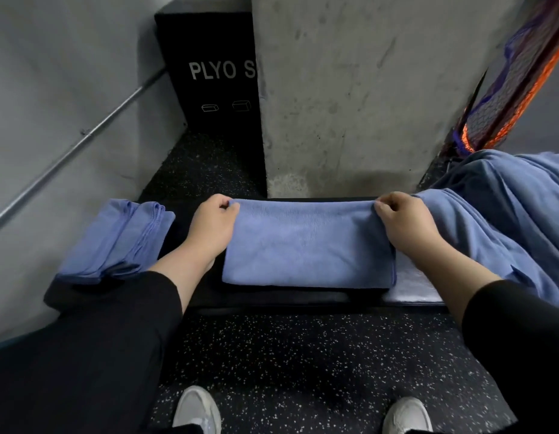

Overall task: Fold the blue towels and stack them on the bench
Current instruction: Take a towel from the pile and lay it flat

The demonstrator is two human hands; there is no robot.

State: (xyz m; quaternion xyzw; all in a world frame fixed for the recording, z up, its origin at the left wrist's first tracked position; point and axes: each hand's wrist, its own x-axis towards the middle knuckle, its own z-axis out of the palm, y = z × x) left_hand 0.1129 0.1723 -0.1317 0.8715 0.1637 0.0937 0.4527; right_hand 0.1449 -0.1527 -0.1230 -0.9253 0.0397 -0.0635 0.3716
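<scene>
Towel (307, 245) lies flat at the middle of the worktop (271, 297), already doubled into a wide rectangle whose long axis runs left to right, parallel to the worktop's front edge. Left hand (214, 225) pinches the far left corner between thumb and curled fingers; right hand (403, 223) pinches the far right corner in the same way. Both grips thus sit on the far edge, one at each end of the long axis, and the body of the towel lies toward the person from them, its near edge close to the front edge of the worktop. The stack (115, 239) of folded towels rests at the worktop's left end, just beside the left forearm and apart from the towel in hand; the pile (503, 214) of unfolded towels covers the right end, touching or nearly touching the right hand. Judged from this layout, the next fold is across the long axis, one short end carried over onto the other, and the left hand, being nearer the stack, is the better placed to carry the finished towel there.
</scene>
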